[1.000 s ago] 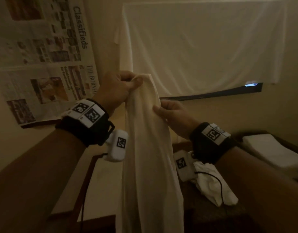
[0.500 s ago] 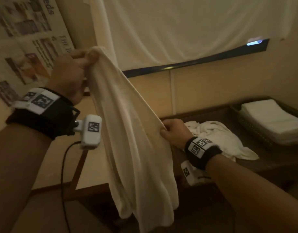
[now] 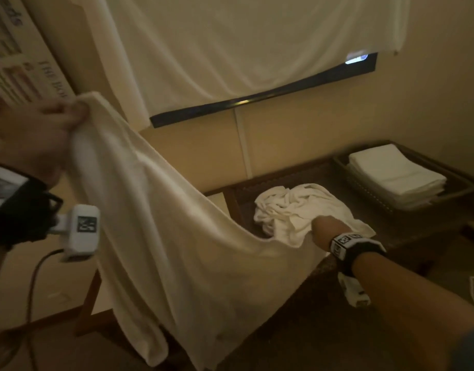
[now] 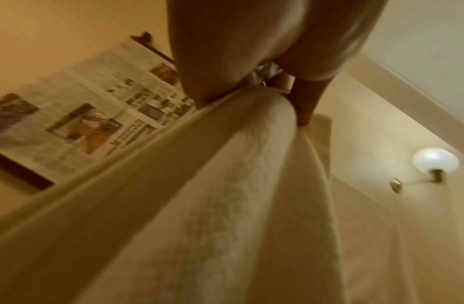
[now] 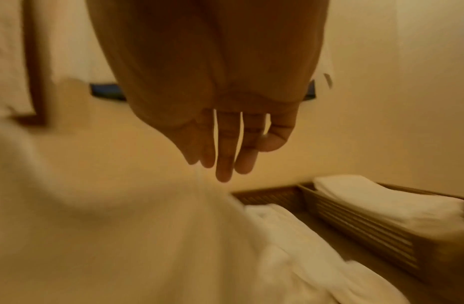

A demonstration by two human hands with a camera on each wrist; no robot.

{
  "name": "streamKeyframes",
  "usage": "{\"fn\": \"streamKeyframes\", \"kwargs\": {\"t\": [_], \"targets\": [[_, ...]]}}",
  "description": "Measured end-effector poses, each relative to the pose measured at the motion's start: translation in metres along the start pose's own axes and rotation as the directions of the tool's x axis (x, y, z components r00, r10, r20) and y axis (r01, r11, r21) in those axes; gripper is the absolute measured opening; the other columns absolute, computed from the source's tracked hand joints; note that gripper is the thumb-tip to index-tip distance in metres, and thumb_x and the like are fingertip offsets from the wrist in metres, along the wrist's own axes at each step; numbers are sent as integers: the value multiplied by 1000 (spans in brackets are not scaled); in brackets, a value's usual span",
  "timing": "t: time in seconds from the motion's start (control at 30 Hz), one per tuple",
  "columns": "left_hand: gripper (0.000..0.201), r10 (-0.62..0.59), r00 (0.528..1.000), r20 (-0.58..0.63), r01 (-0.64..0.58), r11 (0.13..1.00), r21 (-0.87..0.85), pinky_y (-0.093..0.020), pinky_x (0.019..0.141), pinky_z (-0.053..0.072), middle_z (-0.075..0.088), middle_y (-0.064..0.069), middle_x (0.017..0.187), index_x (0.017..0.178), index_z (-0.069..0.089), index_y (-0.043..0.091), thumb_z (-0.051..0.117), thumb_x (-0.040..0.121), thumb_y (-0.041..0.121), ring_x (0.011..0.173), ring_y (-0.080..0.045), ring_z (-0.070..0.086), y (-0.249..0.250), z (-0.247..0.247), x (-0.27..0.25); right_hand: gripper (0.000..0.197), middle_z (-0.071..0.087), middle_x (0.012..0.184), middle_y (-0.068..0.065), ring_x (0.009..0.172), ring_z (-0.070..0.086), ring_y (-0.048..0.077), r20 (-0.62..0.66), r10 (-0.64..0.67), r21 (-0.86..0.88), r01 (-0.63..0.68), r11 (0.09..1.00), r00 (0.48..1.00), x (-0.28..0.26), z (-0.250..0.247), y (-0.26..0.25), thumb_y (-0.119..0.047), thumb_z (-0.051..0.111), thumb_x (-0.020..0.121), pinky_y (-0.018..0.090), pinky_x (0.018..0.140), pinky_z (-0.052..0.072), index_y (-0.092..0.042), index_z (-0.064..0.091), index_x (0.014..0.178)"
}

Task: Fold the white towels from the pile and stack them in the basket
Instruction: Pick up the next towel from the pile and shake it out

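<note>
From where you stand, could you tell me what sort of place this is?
Probably a hotel or guest room: a wall lamp, a basket of folded white towels, a curtained window.

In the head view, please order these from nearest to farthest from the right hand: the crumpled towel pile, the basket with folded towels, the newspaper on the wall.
From the right hand:
1. Crumpled towel pile, directly beside the hand on the table.
2. Basket, farther right, at the table's back corner.
3. Newspaper, far left, on the wall.
</note>
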State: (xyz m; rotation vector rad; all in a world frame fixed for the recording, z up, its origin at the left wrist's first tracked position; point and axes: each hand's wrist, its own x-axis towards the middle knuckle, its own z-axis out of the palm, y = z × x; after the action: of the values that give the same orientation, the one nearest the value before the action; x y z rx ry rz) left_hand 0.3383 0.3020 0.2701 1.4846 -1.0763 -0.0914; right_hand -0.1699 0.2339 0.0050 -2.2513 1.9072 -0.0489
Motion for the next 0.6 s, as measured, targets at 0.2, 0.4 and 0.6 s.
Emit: {"fn": "streamKeyframes", "kwargs": {"t": [0.2, 0.4, 0.6], "targets": [[15, 147, 942, 303, -132, 989, -67, -28, 72, 48, 67, 9, 76, 75, 74, 26, 70, 87, 33, 75, -9, 60, 110, 86, -128, 16, 70, 77, 3, 69, 62, 9, -295, -274, 635, 403, 659, 915, -20, -92, -99, -25, 63, 91, 26, 66, 46, -14, 73, 86], [15, 165, 908, 385, -124, 984, -129, -34, 72, 54, 73, 4, 82, 77, 77, 32, 69, 89, 30, 80, -15, 65, 125, 115, -136, 18, 65, 103, 5, 56, 56, 2, -523, -332, 796, 589, 137, 785, -66, -178, -151, -21, 63, 94, 22, 49, 49, -18, 64, 112], [15, 151, 898, 413, -82, 980, -180, -41, 77, 57, 74, 0, 84, 79, 78, 29, 69, 89, 24, 83, -21, 67, 142, 119, -138, 27, 69, 104, 13, 60, 55, 15, -431, -444, 847, 522, 101, 785, -63, -199, -153, -22, 61, 95, 28, 52, 47, -13, 58, 121]]}}
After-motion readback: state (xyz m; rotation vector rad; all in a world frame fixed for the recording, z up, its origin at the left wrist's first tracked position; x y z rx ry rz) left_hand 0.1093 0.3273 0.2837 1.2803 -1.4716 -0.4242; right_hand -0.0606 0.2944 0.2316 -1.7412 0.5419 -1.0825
